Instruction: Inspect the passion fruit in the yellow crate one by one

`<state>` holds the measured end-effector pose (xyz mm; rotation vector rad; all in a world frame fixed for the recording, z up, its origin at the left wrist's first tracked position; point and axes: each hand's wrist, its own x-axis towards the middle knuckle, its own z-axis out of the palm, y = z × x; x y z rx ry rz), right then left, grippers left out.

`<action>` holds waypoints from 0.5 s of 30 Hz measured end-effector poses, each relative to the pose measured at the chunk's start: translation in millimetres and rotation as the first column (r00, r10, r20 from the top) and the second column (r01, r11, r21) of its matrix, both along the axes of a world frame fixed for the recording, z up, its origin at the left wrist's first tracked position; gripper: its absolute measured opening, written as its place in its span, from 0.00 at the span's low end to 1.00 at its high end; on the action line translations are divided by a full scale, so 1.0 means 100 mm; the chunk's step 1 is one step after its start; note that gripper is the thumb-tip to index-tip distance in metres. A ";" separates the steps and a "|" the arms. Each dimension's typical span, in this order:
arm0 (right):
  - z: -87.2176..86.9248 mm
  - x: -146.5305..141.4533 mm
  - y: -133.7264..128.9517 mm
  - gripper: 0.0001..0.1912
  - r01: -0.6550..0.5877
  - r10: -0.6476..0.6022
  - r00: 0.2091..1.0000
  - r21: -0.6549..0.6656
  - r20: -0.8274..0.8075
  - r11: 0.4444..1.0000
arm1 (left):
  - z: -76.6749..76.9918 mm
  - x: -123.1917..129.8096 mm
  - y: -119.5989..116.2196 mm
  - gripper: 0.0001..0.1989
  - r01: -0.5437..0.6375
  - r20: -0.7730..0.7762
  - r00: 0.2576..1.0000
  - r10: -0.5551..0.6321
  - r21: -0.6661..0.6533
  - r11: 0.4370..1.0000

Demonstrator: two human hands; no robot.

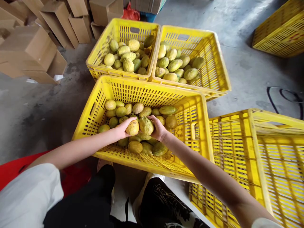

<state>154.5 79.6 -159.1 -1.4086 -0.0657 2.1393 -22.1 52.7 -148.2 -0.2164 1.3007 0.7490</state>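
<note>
Over the near yellow crate (144, 83), my left hand (123, 128) is closed around a smooth yellow fruit (132, 127). My right hand (158, 128) grips a lumpy yellow-green fruit (146, 125), its thumb along the top. The two held fruits are side by side, close together. Beneath and around both hands lie many oval fruits (135, 147), from yellow to green, on the crate's bottom. Their exact kind I cannot tell. Most of the fingers are hidden behind the held fruits.
Behind stand two more yellow crates, one at left (95, 63) and one at right (223, 72), both holding similar fruits. Another yellow crate (237, 152) is at my right, and one more (280, 28) farther off. Cardboard boxes (30, 47) pile up at left. A black cable (273, 98) lies on the floor.
</note>
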 end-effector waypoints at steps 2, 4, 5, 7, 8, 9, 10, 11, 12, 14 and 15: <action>-0.03 0.01 0.00 0.17 -0.015 0.015 1.000 0.024 0.013 1.000 | 0.01 0.01 0.01 0.07 0.043 -0.098 0.994 -0.043 -0.002 0.999; -0.06 0.02 0.00 0.15 -0.030 0.029 0.999 0.050 0.020 0.998 | 0.03 0.02 0.02 0.07 0.056 -0.143 0.988 -0.059 -0.022 0.998; -0.07 0.02 0.00 0.14 -0.032 0.031 0.999 0.057 0.024 0.998 | 0.04 0.02 0.02 0.06 0.048 -0.133 0.990 -0.052 -0.035 0.998; -0.10 0.03 -0.01 0.12 -0.030 0.027 0.999 0.061 0.036 0.998 | 0.05 0.02 0.02 0.06 0.018 -0.112 0.993 -0.025 -0.063 0.998; -0.11 0.03 -0.01 0.12 -0.028 0.025 0.999 0.062 0.041 0.998 | 0.06 0.01 0.01 0.06 0.000 -0.097 0.995 -0.007 -0.075 0.997; -0.12 0.03 -0.02 0.11 -0.027 0.024 0.999 0.067 0.040 0.997 | 0.06 0.01 0.01 0.07 -0.014 -0.080 0.997 0.007 -0.087 0.996; -0.12 0.03 -0.02 0.12 -0.027 0.024 0.999 0.076 0.032 0.997 | 0.07 0.01 0.01 0.08 -0.020 -0.062 0.998 0.014 -0.095 0.995; -0.12 0.03 -0.03 0.13 -0.028 0.027 0.999 0.084 0.019 0.996 | 0.08 0.01 0.01 0.10 -0.016 -0.046 0.999 0.012 -0.099 0.995; -0.11 0.02 -0.03 0.14 -0.031 0.030 1.000 0.087 0.007 0.996 | 0.09 0.01 0.01 0.12 -0.005 -0.036 0.999 0.001 -0.101 0.995; -0.09 0.01 -0.03 0.16 -0.040 0.040 0.999 0.077 -0.008 0.996 | 0.11 0.01 0.01 0.15 0.022 -0.040 0.999 -0.027 -0.100 0.995; -0.08 0.01 -0.03 0.17 -0.043 0.044 0.999 0.064 -0.007 0.997 | 0.11 0.01 0.01 0.15 0.027 -0.053 0.998 -0.032 -0.101 0.994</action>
